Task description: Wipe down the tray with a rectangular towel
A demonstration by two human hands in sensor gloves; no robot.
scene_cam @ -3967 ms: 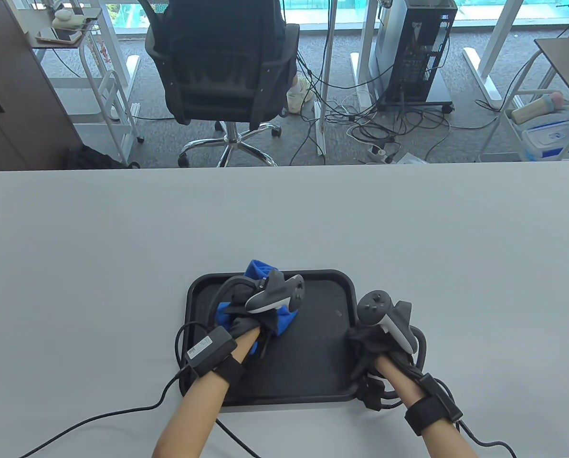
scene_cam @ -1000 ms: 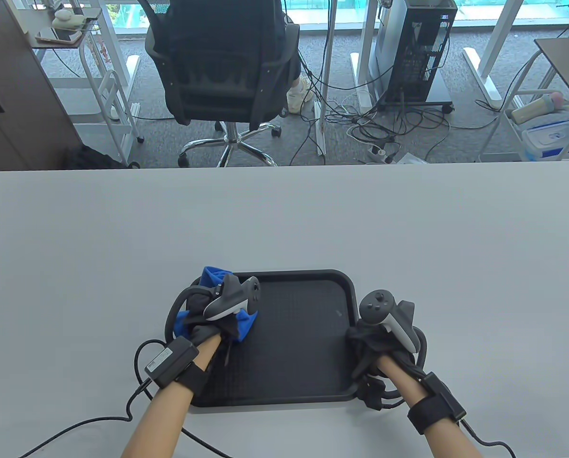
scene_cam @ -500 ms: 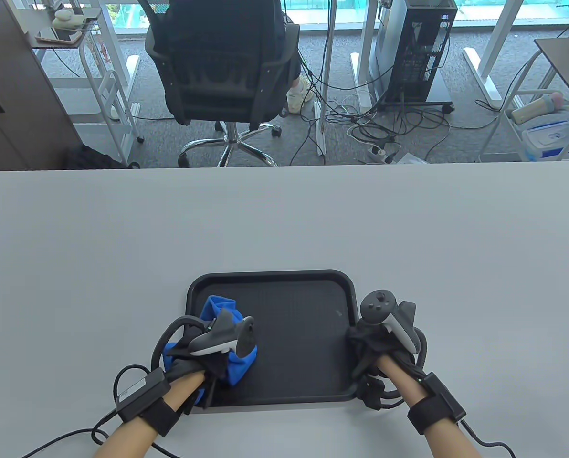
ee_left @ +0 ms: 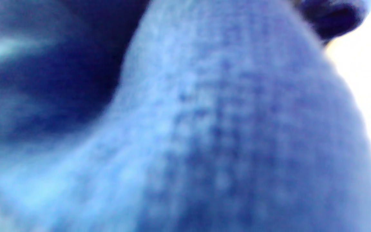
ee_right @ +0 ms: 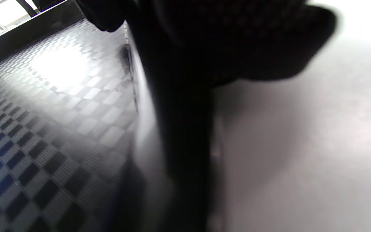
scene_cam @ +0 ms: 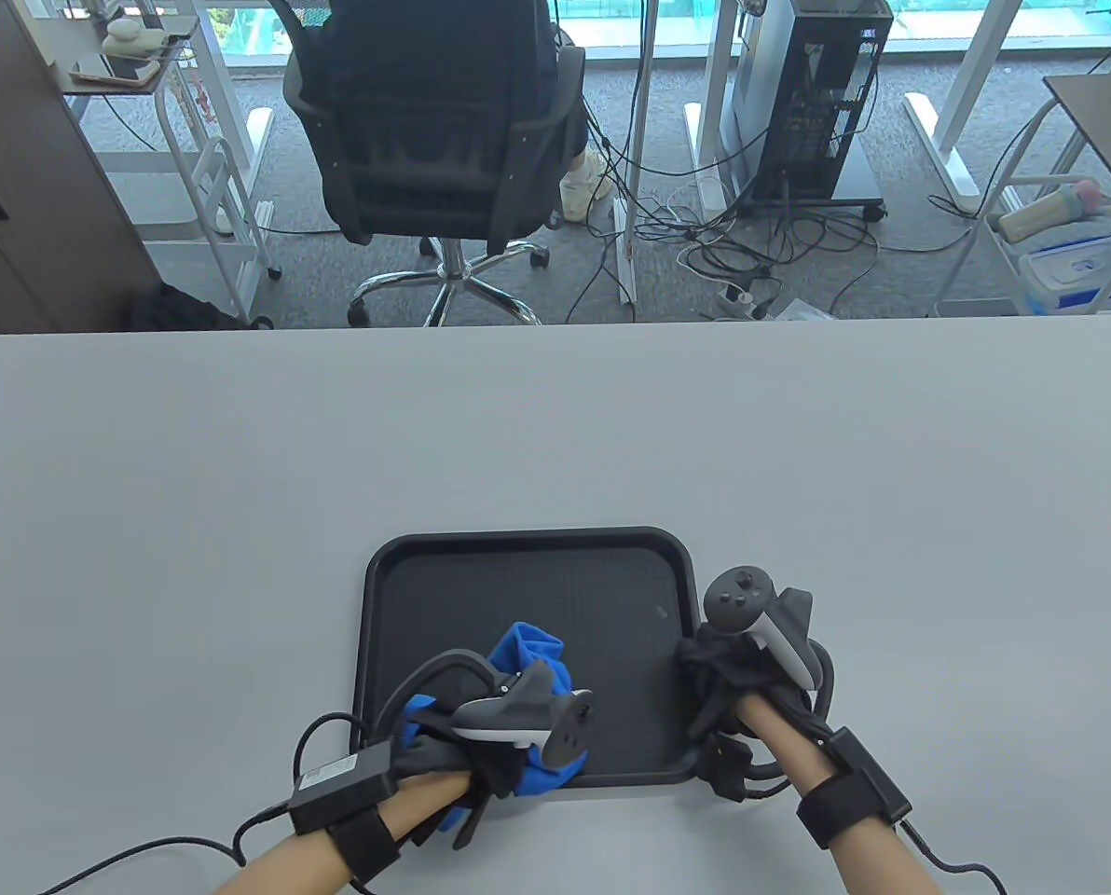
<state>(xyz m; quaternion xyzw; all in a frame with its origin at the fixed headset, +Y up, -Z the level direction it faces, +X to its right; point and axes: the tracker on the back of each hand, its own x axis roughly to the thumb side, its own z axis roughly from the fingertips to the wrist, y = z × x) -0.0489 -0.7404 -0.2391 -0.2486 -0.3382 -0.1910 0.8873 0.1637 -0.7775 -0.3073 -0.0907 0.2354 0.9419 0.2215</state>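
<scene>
A black rectangular tray lies on the grey table near the front edge. My left hand grips a bunched blue towel and presses it on the tray's front part, near the front rim. The towel fills the left wrist view, close and blurred. My right hand holds the tray's right rim. In the right wrist view the tray's checkered floor and its rim show under my dark gloved fingers.
The grey table stretches far behind and to both sides of the tray. Glove cables trail over the table's front edge at the left. An office chair and floor cables lie beyond the table.
My left hand dragged the towel from the tray's back left corner down the left side, then right along the front part. My right hand stayed on the right rim.
</scene>
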